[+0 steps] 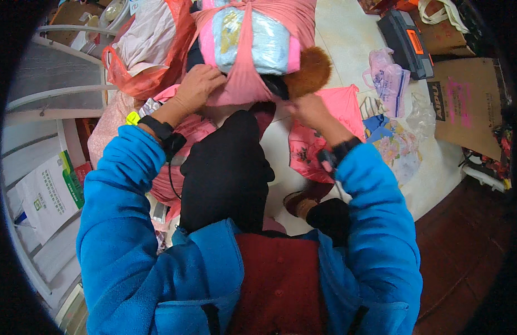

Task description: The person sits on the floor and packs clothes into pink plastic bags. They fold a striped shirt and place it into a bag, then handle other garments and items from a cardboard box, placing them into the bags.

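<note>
A large bundle lies before me, wrapped in a pink cloth [237,90] whose strips cross its top and are gathered at the far side. Inside shows a light blue folded item [269,42] in clear plastic, with bright pink edges beside it. My left hand [204,83] is at the near left edge of the bundle, its fingers curled at the pink cloth. Close to the near right corner is my right hand [310,111], blurred, beside a brown furry item [312,71]. Whether its fingers hold the cloth is not clear.
A red plastic bag [181,39] with white cloth stands left of the bundle. Pink floral fabric [304,146] lies on the floor at right, near a purple-white plastic bag [390,83]. Farther right are a black toolbox [403,42] and cardboard [472,104]. A white-framed rack [61,88] borders the left.
</note>
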The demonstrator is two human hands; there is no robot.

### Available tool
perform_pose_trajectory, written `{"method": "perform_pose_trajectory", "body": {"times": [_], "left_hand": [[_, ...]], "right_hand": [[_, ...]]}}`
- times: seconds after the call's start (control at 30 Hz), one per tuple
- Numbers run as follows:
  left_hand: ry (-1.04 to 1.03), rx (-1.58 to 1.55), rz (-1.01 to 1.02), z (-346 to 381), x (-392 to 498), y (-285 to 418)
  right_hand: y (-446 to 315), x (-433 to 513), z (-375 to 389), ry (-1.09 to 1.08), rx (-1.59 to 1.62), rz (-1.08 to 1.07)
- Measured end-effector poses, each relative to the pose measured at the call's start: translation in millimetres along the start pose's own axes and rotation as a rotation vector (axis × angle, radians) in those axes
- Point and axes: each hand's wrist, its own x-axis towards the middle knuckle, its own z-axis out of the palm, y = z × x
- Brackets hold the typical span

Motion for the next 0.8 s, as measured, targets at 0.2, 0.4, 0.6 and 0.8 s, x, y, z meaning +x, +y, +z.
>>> {"method": "perform_pose_trajectory", "body": {"times": [0.2,0.4,0.6,0.8], "left_hand": [[-0.101,-0.008,-0.12,-11.5,-11.0,-18.9],[-0.078,-0.141,-0.145,-13.0,-7.1,-6.0],[0.093,-0.299,-0.187,-32.0,-7.1,-4.8],[0.193,-0.486,-0.613,-59.1,-43.6,7.6]], "right_hand": [[16.0,-12.5,-19.6,0.118,0.147,-0.087],[-2.4,-16.0,-69.9,0.003,0.273,-0.298],[-16.3,-22.4,-101.1,0.413,0.585,-0.043],[-71.8,2.3,-28.0,0.646,0.06,-0.039]]}}
